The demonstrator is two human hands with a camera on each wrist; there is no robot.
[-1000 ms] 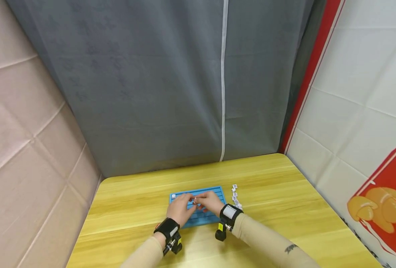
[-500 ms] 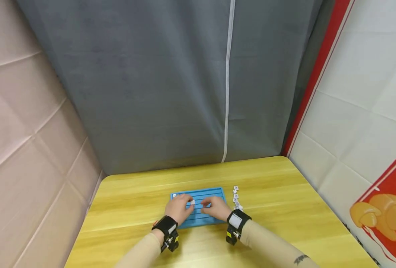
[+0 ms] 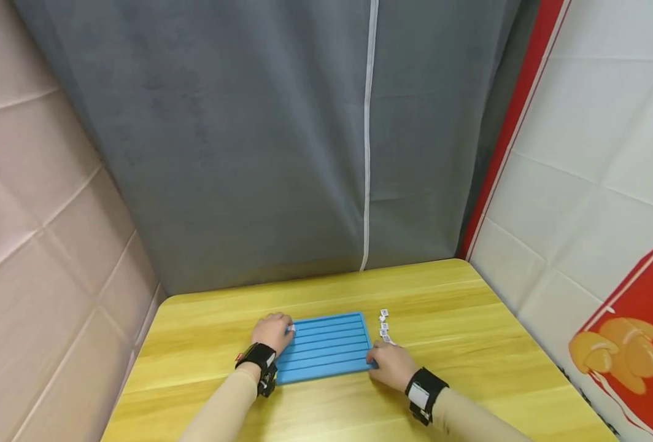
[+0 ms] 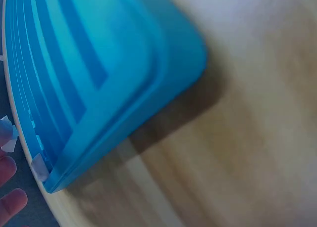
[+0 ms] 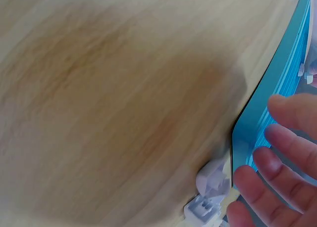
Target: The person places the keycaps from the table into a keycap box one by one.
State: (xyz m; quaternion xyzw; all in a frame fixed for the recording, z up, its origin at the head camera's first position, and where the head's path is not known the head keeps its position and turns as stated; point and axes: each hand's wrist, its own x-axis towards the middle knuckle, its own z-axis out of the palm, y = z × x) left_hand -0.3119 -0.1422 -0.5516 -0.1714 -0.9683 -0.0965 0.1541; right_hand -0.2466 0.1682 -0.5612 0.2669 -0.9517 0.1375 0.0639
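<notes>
One tile is pinched in the left hand near the tray's far-left corner, which contains another tile. Right hand, fingers spread, lies at the right edge.

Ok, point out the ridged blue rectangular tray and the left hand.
Ridged blue rectangular tray [image 3: 324, 345]: head view, on its bare grooved floor.
Left hand [image 3: 271, 332]: head view, on its back.

White piece near blue grooved tray
</notes>
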